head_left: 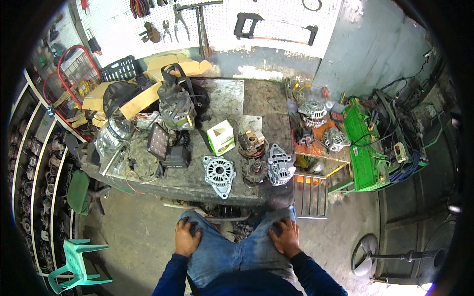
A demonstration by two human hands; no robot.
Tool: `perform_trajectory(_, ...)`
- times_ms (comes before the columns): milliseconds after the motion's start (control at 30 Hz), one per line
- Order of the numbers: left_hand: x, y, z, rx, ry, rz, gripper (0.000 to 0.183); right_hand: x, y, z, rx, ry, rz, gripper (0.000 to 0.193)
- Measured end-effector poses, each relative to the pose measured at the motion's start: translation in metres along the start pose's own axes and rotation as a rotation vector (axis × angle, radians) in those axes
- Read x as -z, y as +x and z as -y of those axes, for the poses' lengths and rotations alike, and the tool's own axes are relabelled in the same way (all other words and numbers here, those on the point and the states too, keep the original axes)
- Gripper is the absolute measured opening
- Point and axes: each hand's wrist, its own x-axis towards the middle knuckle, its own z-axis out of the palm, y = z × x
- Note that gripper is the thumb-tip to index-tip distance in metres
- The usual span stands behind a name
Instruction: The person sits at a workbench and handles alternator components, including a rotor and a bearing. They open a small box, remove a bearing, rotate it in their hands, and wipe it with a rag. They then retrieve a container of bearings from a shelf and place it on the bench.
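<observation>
My left hand (188,238) lies on my left thigh in blue jeans, fingers spread and holding nothing. On the other thigh rests my right hand (285,237), likewise open and empty. Ahead of them, near the workbench's front edge, is a silver alternator end housing (219,176) with a round slotted face. A second silver housing (280,166) stands to its right. Between the two sits an alternator rotor (254,171). Behind the rotor is a coppery wound part with a tan piece on top (252,143). A green and white box (220,138) stands behind the first housing.
On the bench's (266,96) left are a work light (158,140), an alternator (176,111) and an open cardboard box (136,102). A green metal tray (363,148) and an orange-topped stand (326,129) are right. A green chair (76,264) and fan (434,254) flank me.
</observation>
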Motion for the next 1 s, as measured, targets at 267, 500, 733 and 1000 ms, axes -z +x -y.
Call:
perform_trajectory(267, 0.032, 0.145, -0.112, -0.482, -0.244, -0.377, 0.070, -0.002, 0.001, -0.001, -0.013, 0.001, 0.014, 0.055)
perform_trajectory(500, 0.004, 0.311, -0.128, -0.205, -0.472, -0.153, 0.093, -0.006, 0.003, -0.009, -0.031, 0.028, -0.009, 0.052)
perform_trajectory(733, -0.017, 0.294, -0.118, -0.215, -0.589, -0.138, 0.053, -0.008, 0.003, -0.014, -0.008, 0.007, -0.066, 0.045)
perform_trajectory(1000, 0.016, 0.243, -0.109, -0.455, -0.675, -0.351, 0.057, -0.010, 0.005, -0.013, 0.005, -0.006, -0.029, 0.049)
